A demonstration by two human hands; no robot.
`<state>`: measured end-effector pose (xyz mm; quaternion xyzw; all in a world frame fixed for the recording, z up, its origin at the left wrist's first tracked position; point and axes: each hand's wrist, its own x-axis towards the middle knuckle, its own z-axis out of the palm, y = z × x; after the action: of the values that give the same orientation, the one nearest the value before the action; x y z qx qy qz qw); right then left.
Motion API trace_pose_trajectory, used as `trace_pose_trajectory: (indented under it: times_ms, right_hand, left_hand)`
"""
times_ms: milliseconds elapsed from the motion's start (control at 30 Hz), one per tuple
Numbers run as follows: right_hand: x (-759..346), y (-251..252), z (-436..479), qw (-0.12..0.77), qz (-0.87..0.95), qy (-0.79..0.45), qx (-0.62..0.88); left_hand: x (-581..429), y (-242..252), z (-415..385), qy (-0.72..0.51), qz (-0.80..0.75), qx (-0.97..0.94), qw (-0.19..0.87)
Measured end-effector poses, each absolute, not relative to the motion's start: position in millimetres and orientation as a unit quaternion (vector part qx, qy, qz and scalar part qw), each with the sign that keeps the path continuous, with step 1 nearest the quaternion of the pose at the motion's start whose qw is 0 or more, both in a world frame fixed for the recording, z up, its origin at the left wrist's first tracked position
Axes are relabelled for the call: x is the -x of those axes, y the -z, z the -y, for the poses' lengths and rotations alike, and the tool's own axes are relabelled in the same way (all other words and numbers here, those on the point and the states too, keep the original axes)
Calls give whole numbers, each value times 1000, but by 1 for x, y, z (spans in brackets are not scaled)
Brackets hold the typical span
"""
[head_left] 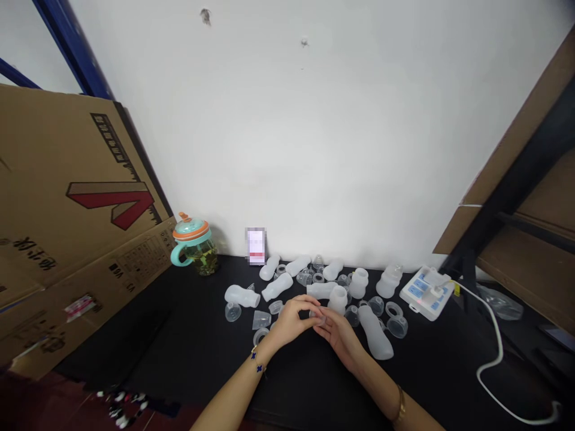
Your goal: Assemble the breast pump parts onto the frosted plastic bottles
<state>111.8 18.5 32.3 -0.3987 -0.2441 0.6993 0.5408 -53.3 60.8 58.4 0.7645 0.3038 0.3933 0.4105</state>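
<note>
My left hand [291,320] and my right hand [342,340] meet over the table's middle, closed together around a small clear plastic piece [320,319]. The fingers cover most of it, so its exact kind cannot be made out. Just behind stands a frosted white bottle [338,297] with an open neck. To the right of my right hand lies another frosted bottle [376,335] on its side. Near my left wrist are a clear cup-like cap [261,319] and a clear ring [259,339], partly hidden by the hand.
Several more frosted bottles [242,296], clear domes [232,311] and rings [394,309] lie along the wall. A teal-handled jug [202,257] and a blurred phone [256,246] stand left, cardboard [54,227] beyond. At right, a power strip [426,293] trails a white cable [500,335].
</note>
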Motion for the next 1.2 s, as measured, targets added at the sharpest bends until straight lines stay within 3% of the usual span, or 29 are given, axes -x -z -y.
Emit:
trace_pose_trajectory:
  times_ms: [833, 1200]
  right_hand:
    - [-113, -29, -18, 536, 240, -695, 413]
    - [-111, -35, -17, 541, 243, -691, 414]
  left_hand:
    - [54, -54, -60, -382, -299, -826, 287]
    - [53, -56, -58, -393, -313, -815, 288]
